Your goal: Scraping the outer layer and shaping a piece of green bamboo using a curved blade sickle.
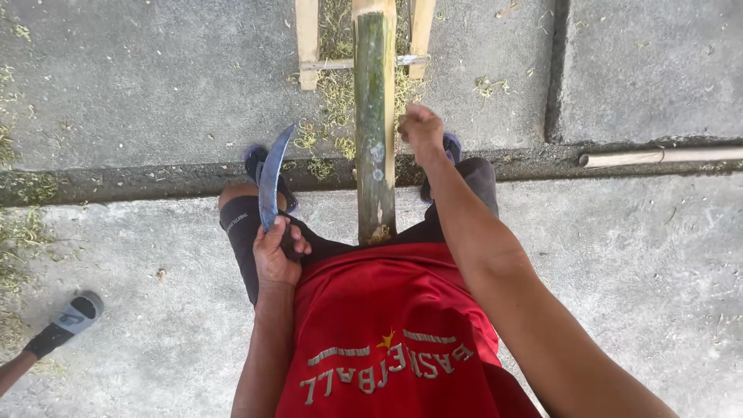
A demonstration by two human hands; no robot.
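1. Rough grey concrete ground [139, 85] all around, with a dark groove running across it and bits of green shavings [334, 93] scattered near the top and along the left edge.
2. Person in a red shirt [387, 325] and dark shorts is looking straight down, with a green bamboo pole [374, 116] running away from them between the legs; its near end sits right at the lap.
3. Far end of the pole rests on a pale wooden frame [308, 39] at the top of the view.
4. Left hand [276, 255] is wrapped tight around the handle of a curved blade [272, 174]; the blade points up and away, left of the pole and not touching it.
5. Right hand [422, 131] is closed into a loose fist just beside the right side of the pole. Can't tell if it's pinching anything or actually touching the bamboo.
6. Blue sandals [255, 159] on the feet, either side of the pole.
7. Another pale stick [658, 156] lies in the groove on the right.
8. Somebody else's foot in a grey sandal [73, 316] pokes in at lower left.
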